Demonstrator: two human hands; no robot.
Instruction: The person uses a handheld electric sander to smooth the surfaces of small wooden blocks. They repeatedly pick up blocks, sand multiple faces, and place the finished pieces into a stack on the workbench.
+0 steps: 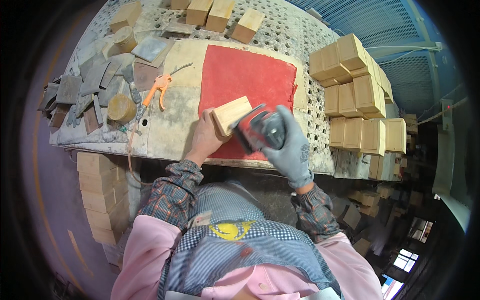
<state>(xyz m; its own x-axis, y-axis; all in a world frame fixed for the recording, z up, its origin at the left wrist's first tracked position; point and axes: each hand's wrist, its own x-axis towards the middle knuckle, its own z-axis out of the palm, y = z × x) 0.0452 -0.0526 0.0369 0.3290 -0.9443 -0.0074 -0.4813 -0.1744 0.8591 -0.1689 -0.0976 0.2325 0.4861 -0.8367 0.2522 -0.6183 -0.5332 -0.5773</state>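
Bare-skinned, my left hand (208, 131) grips a small light wooden box (231, 114) by its left end, tilted above a red cloth (245, 75). A grey knitted glove covers my right hand (290, 146), which is wrapped around a red and black power sander (262, 129). The sander's pad meets or nearly meets the right side of the box; blur hides the exact contact. To the left of the cloth lies an orange air blow gun (157, 90) with its hose running off the table's front edge.
Sanding pads and abrasive sheets (93, 82) pile up at left beside two round tubs (122, 107). Stacked wooden boxes (352, 97) stand at right, more boxes (221, 15) at the back of the perforated table (180, 142), and another stack (99, 198) below left.
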